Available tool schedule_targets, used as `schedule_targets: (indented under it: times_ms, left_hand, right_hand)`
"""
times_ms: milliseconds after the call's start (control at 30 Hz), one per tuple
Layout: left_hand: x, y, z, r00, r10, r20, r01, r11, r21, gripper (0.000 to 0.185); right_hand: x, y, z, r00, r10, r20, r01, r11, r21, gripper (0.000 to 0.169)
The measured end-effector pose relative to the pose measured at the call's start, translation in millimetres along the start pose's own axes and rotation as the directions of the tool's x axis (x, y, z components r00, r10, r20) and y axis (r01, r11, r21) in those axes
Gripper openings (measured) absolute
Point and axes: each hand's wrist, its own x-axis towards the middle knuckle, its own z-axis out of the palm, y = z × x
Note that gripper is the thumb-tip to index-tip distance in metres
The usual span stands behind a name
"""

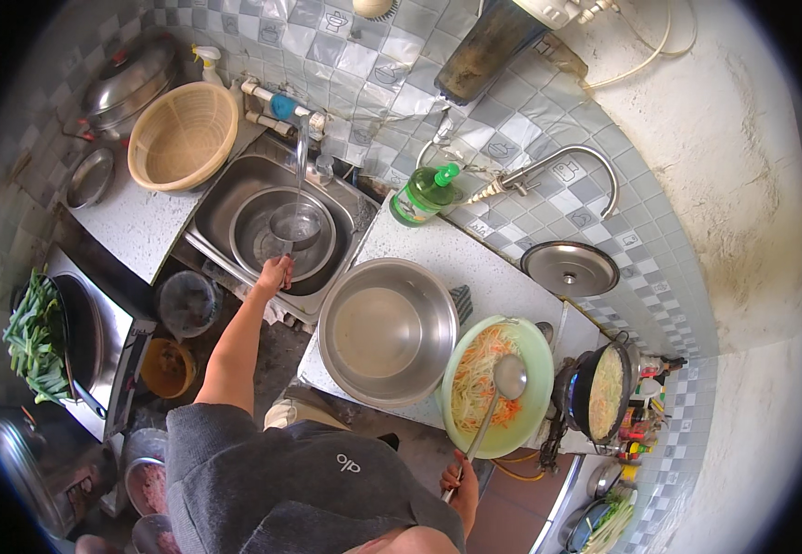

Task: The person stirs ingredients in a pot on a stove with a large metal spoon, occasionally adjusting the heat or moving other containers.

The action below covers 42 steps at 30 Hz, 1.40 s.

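Observation:
My left hand grips the handle of a round metal dipper under the tap, from which water runs. The dipper is over a steel bowl set in the stainless sink. My right hand is shut on the long handle of a metal ladle. The ladle's head lies over shredded white and orange vegetables in a pale green basin. Between my hands, on the counter, stands a wide steel basin with cloudy liquid in its bottom.
To the right a black wok with food sits on a burner. A green pump bottle stands by the wall, near a curved faucet. At left are a tan plastic basket, leafy greens and a bucket.

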Motion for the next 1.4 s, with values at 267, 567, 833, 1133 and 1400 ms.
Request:
schedule_targets:
  times_ms: [267, 567, 833, 1133, 1400]
  left_hand:
    - [-93.0, 54.4, 31.9, 0.976, 0.214, 0.048, -0.218, 0.930, 0.296, 0.039]
    - [-229.5, 105.5, 93.9, 0.968, 0.183, 0.170, -0.241, 0.866, 0.438, 0.030]
    - [-258.4, 63.1, 132.8, 0.938, 0.261, 0.230, -0.346, 0.636, 0.690, 0.025]
    - [-271.5, 58.1, 148.9, 0.799, 0.521, 0.301, -0.498, 0.292, 0.817, 0.021]
    - [-282.8, 83.4, 160.0, 0.666, 0.635, 0.391, -0.569, 0.094, 0.817, 0.028]
  right_hand:
    - [2.0, 1.8, -12.1, 0.999, -0.002, 0.039, 0.001, 1.000, 0.020, 0.028]
    - [-1.7, 3.2, -12.1, 0.998, -0.022, 0.054, 0.021, 0.999, 0.024, 0.028]
    - [-6.7, -2.5, -8.5, 0.997, -0.038, 0.065, 0.035, 0.998, 0.043, 0.025]
    - [-6.9, 1.1, -12.1, 0.995, -0.057, 0.086, 0.051, 0.997, 0.062, 0.027]
    - [-1.6, 6.1, -11.6, 0.996, -0.058, 0.075, 0.054, 0.997, 0.049, 0.027]
